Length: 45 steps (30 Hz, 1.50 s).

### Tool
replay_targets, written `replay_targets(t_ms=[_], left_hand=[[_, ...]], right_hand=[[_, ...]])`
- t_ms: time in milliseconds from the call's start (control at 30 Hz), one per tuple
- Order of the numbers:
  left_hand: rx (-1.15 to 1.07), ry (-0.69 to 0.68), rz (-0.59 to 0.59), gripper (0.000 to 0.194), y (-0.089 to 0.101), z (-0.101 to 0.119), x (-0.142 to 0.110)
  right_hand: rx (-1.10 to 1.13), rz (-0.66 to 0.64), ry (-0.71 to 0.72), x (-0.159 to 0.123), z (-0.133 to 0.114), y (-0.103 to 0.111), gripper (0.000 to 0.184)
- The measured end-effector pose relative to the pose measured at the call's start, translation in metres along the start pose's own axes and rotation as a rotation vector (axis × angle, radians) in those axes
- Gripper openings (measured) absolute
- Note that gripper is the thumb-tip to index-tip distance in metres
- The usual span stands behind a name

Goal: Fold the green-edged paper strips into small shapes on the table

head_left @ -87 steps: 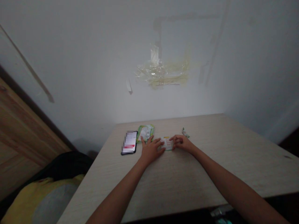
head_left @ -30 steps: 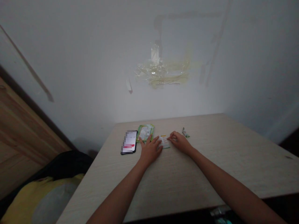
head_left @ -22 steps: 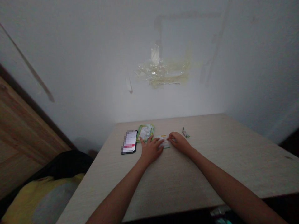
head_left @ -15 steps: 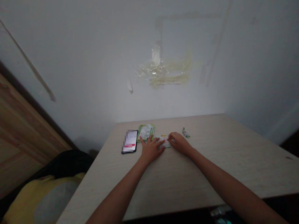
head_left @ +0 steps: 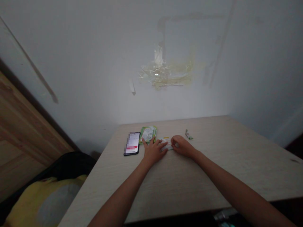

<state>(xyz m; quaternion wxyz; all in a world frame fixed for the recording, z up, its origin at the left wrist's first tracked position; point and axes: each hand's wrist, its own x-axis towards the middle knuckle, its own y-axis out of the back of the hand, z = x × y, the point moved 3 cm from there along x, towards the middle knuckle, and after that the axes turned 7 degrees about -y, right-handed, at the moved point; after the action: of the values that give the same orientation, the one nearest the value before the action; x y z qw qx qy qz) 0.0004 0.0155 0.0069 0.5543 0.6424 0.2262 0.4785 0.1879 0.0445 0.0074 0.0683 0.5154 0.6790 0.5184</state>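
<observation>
A small white printed packet with a yellow mark on its top edge lies flat on the table. My left hand is spread over its left side, fingertips pressing on it. The outer fingers of that hand reach the lower edge of a green and white printed pouch. At the packet's right edge, my right hand is closed with thumb and index finger pinched together. Its fingers hide that edge, so the exact grip is hard to see.
A phone with a lit screen lies left of the pouch. A crumpled green and white scrap sits beyond my right hand. The wall rises behind the table. A yellow and grey plush item is at lower left.
My right hand has shifted slightly at the packet's right edge, and its fingers are curled more tightly now. My left hand stays spread on the packet. The camera view has drifted slightly.
</observation>
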Motion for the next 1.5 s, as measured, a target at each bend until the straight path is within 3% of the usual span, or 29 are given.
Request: replay_targets(t_ms=[1000,1200,1300,1500], left_hand=[[-0.014,-0.013,0.004,0.036,-0.002,-0.002,-0.001],[-0.028,-0.009,-0.010,0.036,-0.002,-0.001,-0.002],[-0.031,-0.023,-0.007,0.035,-0.001,-0.001,-0.002],[-0.029,-0.053,-0.012,0.034,0.003,0.001,-0.006]], right_hand=[[0.241,-0.057,0.011,-0.007,-0.003,0.008,0.008],[0.359,-0.072,-0.080,-0.008,0.004,0.006,0.004],[0.428,-0.058,-0.160,-0.009,0.009,0.004,0.012],[0.385,-0.029,-0.214,-0.010,0.013,0.003,0.011]])
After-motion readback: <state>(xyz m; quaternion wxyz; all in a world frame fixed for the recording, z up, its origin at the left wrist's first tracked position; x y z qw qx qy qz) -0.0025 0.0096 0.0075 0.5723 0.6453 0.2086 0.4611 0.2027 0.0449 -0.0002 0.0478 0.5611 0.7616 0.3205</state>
